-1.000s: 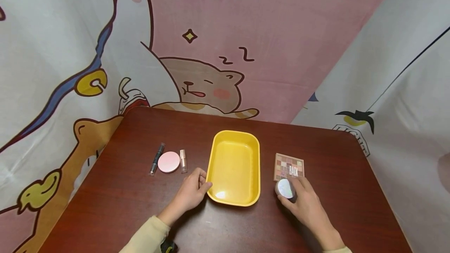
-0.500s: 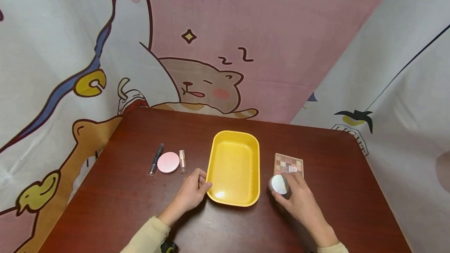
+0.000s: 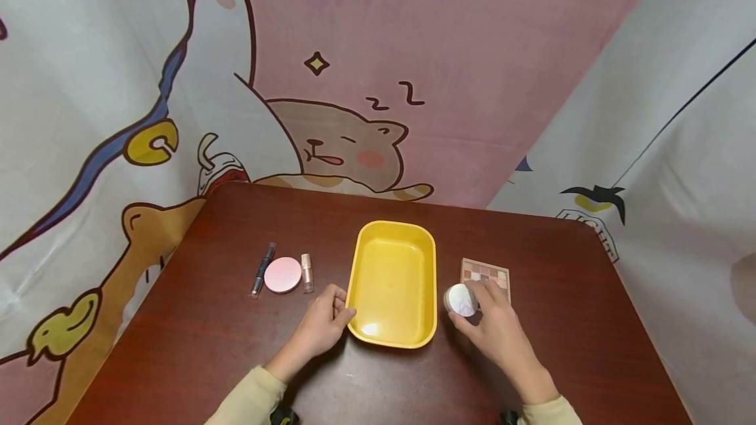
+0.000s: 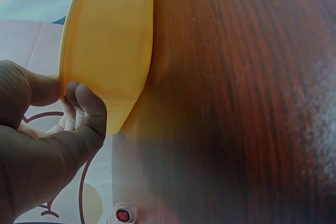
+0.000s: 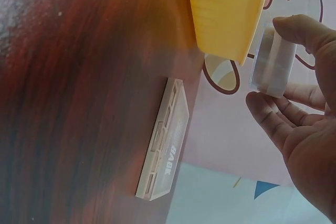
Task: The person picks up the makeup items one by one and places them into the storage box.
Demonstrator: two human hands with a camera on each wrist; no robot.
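A yellow plastic tray [image 3: 392, 281] stands on the table, its inside bare. My left hand [image 3: 323, 320] pinches the tray's near left rim between thumb and fingers, as the left wrist view also shows. In my right hand [image 3: 499, 330] is a small round jar with a shiny silvery lid [image 3: 461, 300], gripped by its sides between thumb and fingers. The right wrist view shows this jar [image 5: 274, 62] held up off the table, near the tray's wall. Behind the right hand lies an eyeshadow palette [image 3: 485, 272], partly hidden by the fingers.
Left of the tray lie a dark double-ended pen [image 3: 262, 270], a round pink compact [image 3: 283, 275] and a lipstick-like tube [image 3: 307, 273]. The brown wooden table [image 3: 212, 340] meets a printed cloth [image 3: 461, 84] at its back and sides.
My right hand has carried the jar left and a little away from me, from the palette's near edge toward the tray. The left hand and the tray stay put.
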